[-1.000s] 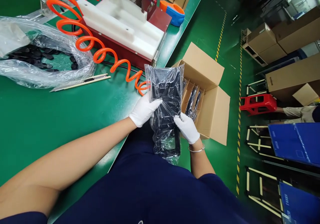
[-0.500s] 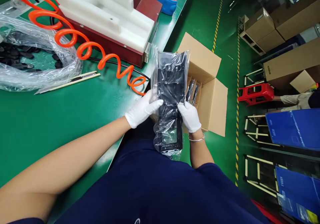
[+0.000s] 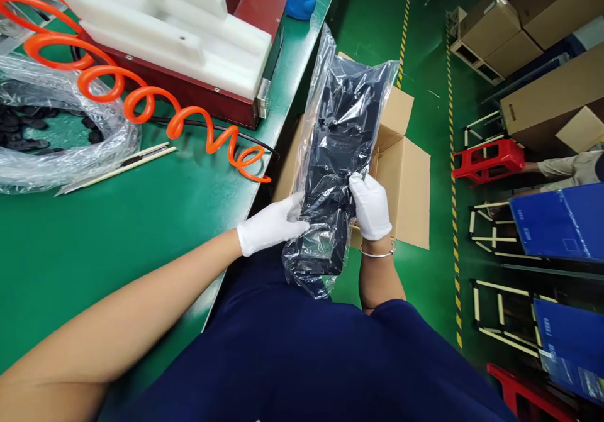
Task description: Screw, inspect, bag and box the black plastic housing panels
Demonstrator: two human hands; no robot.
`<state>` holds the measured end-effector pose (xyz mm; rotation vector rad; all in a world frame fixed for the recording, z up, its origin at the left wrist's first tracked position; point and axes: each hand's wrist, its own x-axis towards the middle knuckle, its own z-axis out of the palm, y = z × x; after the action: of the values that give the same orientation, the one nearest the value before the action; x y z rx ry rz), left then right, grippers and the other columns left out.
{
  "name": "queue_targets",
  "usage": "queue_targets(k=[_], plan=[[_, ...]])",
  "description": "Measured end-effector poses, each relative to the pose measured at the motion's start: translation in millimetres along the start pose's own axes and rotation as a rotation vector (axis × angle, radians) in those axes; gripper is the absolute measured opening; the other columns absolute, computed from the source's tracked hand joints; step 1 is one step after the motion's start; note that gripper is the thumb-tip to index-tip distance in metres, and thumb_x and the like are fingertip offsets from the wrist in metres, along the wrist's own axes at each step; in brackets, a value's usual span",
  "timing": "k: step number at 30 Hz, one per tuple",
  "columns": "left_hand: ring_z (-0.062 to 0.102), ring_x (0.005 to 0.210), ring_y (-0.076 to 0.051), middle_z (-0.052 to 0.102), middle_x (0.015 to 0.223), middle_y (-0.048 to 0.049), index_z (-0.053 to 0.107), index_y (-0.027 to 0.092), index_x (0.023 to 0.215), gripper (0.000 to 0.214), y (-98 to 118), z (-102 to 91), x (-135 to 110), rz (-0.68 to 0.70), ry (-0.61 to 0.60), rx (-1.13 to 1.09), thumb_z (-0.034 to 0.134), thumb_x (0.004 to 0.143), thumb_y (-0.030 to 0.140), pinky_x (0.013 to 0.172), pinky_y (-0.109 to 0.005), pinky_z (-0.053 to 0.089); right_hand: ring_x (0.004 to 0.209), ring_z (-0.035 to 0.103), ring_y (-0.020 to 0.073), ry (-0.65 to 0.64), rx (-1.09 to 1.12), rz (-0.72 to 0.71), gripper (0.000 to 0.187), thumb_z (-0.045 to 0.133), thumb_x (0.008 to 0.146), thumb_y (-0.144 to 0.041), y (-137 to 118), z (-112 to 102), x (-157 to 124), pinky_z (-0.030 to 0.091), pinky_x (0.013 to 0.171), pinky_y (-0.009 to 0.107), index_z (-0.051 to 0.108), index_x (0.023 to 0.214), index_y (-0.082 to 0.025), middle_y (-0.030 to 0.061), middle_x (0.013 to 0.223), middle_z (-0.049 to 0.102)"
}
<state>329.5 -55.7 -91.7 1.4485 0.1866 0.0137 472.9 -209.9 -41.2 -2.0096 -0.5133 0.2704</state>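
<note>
A long black plastic part in a clear plastic bag (image 3: 337, 151) is held upright over my lap, beside the green table's edge. My left hand (image 3: 271, 225), in a white glove, grips the bag's left side near its lower end. My right hand (image 3: 371, 206), also gloved, pinches the bag's right edge at mid-height. Behind the bag, on the floor, stands an open cardboard box (image 3: 401, 177); the bag hides what is inside it.
On the green table (image 3: 117, 221) lie an orange coiled hose (image 3: 141, 98), a red and white fixture (image 3: 179, 38), a clear bag of small black parts (image 3: 51, 139) and two thin sticks (image 3: 117, 167). A red stool (image 3: 488, 158), cardboard boxes (image 3: 495, 22) and blue panels (image 3: 561, 221) stand on the right.
Both hands have raised the bagged part and tilted its top to the right, so it now covers the box opening. My view has shifted left and down.
</note>
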Motion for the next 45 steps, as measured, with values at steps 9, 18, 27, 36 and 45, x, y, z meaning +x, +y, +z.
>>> queue_targets(k=[9, 18, 27, 36, 45], plan=[[0.070, 0.115, -0.031, 0.073, 0.120, -0.0143, 0.052, 0.016, 0.141, 0.071, 7.5, 2.5, -1.0, -0.080, -0.098, -0.159, 0.077, 0.077, 0.037, 0.098, -0.047, 0.059, 0.094, 0.062, 0.0199, -0.093, -0.040, 0.007, 0.049, 0.052, 0.088, -0.058, -4.3, -0.1, -4.6, 0.054, 0.095, 0.040, 0.068, 0.101, -0.015, 0.0075, 0.097, 0.071], [0.066, 0.073, -0.018, 0.072, 0.097, -0.0030, 0.033, 0.019, 0.158, 0.076, 6.1, -1.6, -0.8, -0.267, -0.184, 0.367, 0.054, 0.092, 0.048, 0.072, -0.034, 0.054, 0.138, 0.054, 0.0190, -0.209, -0.270, 0.173, 0.070, 0.051, 0.086, -0.029, 75.9, -42.9, 28.2, 0.040, 0.121, 0.031, 0.045, 0.154, -0.011, 0.0084, 0.155, 0.053], [0.069, 0.083, -0.022, 0.074, 0.098, -0.0036, 0.040, 0.018, 0.155, 0.068, 5.6, -1.6, 2.3, -0.250, -0.177, 0.673, 0.044, 0.093, 0.044, 0.084, -0.034, 0.051, 0.129, 0.062, 0.0329, -0.175, -0.732, 0.457, 0.064, 0.054, 0.097, -0.023, 144.0, -31.0, 107.4, 0.046, 0.112, 0.049, 0.038, 0.157, -0.010, 0.0235, 0.141, 0.062], [0.070, 0.091, -0.023, 0.074, 0.105, -0.0059, 0.040, 0.017, 0.156, 0.069, 6.3, -1.2, 2.4, -0.303, -0.217, 0.722, 0.043, 0.093, 0.046, 0.089, -0.036, 0.053, 0.122, 0.063, 0.0276, -0.371, -0.858, 0.536, 0.056, 0.065, 0.097, -0.044, 163.2, 52.8, 108.4, 0.054, 0.104, 0.050, 0.053, 0.143, -0.014, 0.0170, 0.141, 0.059], [0.069, 0.100, -0.025, 0.074, 0.110, -0.0069, 0.042, 0.018, 0.155, 0.066, 3.5, -1.6, 2.6, -0.292, -0.241, 0.773, 0.042, 0.094, 0.045, 0.097, -0.039, 0.050, 0.119, 0.063, 0.0246, -0.333, -0.877, 0.525, 0.042, 0.063, 0.098, -0.039, 176.3, -3.1, 120.1, 0.056, 0.101, 0.047, 0.060, 0.133, -0.016, 0.0121, 0.134, 0.061]])
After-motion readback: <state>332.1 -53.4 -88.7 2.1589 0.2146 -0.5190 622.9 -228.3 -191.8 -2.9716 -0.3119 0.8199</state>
